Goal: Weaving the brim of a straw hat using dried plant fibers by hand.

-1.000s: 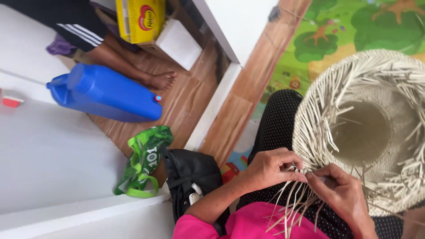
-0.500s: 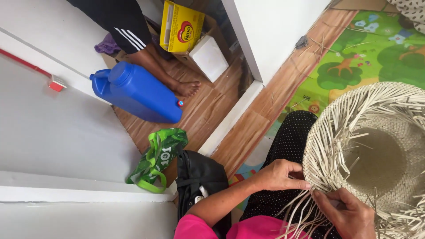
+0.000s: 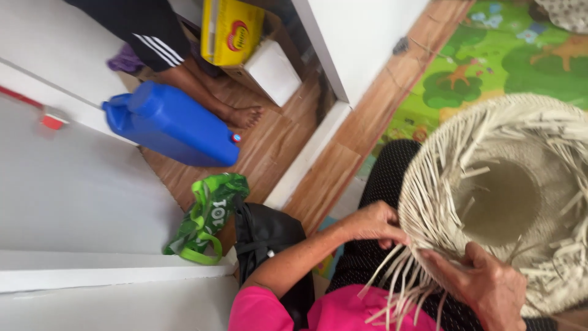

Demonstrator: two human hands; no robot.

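Note:
A pale woven straw hat (image 3: 520, 202) rests upside down on my lap, with loose strips sticking out all around its rim. My left hand (image 3: 373, 224) pinches strips at the near left edge of the rim. My right hand (image 3: 484, 285) grips the rim's near edge, fingers closed over the weave. Loose straw ends (image 3: 398, 288) hang down between the two hands. I wear a pink top and dark dotted trousers.
A blue plastic jerrycan (image 3: 171, 125) lies on the wooden floor beside another person's bare foot (image 3: 242, 115). A green bag (image 3: 211, 214) and a black bag (image 3: 266, 242) lie near my left arm. A yellow box (image 3: 231, 29) stands farther back. A green play mat (image 3: 490, 61) lies at right.
The view has shifted, so the hat and hands sit lower right in frame. Both hands stay on the hat's rim, working the strips.

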